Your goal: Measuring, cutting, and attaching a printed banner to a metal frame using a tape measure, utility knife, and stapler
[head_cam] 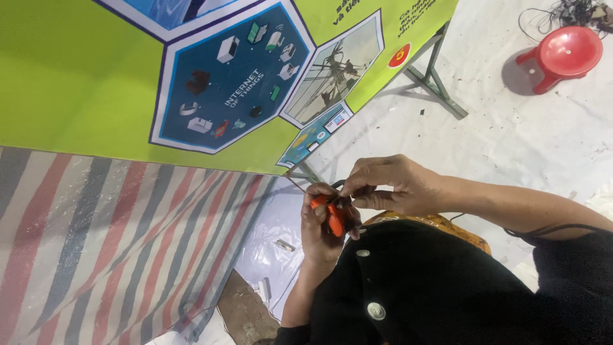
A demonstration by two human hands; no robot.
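Green-yellow printed banner (76,76) fills space above and left of hands; striped tarp (96,243) below it; red stool (565,54) far off right; left hand (319,230) closed round orange-handled tool (333,216), held near chest for close work; right hand (389,185) pinching dark wire (336,185) at tool tip, steadying it

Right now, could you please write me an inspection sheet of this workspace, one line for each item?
Surface: pale plastic sheet on the ground, dusty; striped tarp beside it.
Job's things: orange-handled tool, gripped in the left hand; thin dark wire leading from it.
Clutter: small white scraps on the sheet.
Grippers: left hand closed on the tool; right hand pinching at its tip.
Cables: tangle of wires behind the red stool.
Surroundings: green banner with hexagon pictures, on a metal stand.
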